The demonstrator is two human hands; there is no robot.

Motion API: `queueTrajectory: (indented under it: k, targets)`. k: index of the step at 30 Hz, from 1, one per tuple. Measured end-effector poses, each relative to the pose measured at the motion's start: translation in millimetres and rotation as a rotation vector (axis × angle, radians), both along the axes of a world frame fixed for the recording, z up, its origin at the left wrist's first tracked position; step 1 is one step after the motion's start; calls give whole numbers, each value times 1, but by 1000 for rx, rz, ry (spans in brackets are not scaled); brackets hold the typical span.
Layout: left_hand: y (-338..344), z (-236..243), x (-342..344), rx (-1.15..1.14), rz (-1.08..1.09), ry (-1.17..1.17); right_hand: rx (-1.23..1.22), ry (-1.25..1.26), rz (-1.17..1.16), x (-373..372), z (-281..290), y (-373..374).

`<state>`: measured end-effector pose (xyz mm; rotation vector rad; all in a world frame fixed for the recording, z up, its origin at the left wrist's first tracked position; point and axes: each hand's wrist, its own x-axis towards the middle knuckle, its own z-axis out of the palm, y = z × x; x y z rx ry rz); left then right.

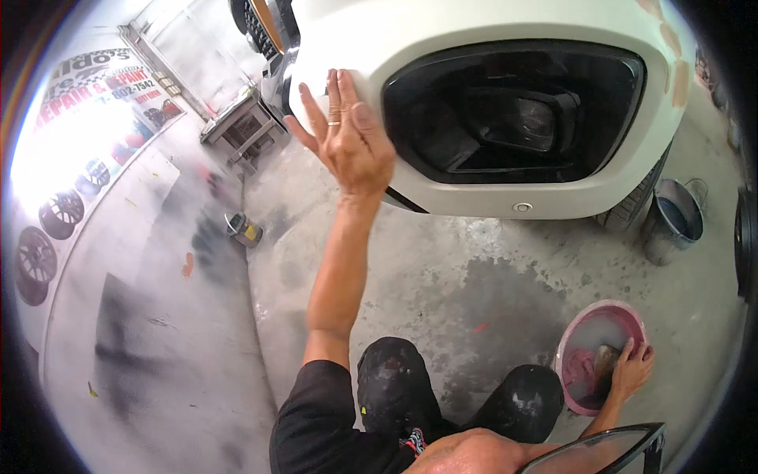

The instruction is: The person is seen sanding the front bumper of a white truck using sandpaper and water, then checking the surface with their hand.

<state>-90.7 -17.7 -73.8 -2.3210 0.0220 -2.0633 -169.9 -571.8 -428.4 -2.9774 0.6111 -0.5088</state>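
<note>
My left hand (345,146) lies flat with fingers spread on the white car bumper (466,195), beside its black inset panel (521,110). A ring is on one finger. At lower right, my right hand (634,370) reaches over the rim of a pink basin (562,341). Its fingers are bent against a brownish flat piece (606,365) at the water; the kind of piece is unclear. A pink cloth (580,368) lies in the cloudy water next to it.
A dark bucket (676,217) stands by the car tire (629,207) at right. A small can (243,229) sits near the left wall, with a workbench (241,126) farther back. My knees (395,371) are bent near the wet floor patch (505,308).
</note>
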Motion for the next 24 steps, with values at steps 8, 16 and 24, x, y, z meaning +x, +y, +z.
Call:
queueTrajectory:
  k: [8, 16, 24]
  targets:
    - [2, -23, 3, -33, 81, 96, 0, -28, -10, -1, -6, -3]
    - [78, -33, -8, -396, 65, 158, -7, 74, -41, -2, 16, 13]
    - [-7, -20, 6, -185, -129, 59, 23, 73, -39, -1, 19, 13]
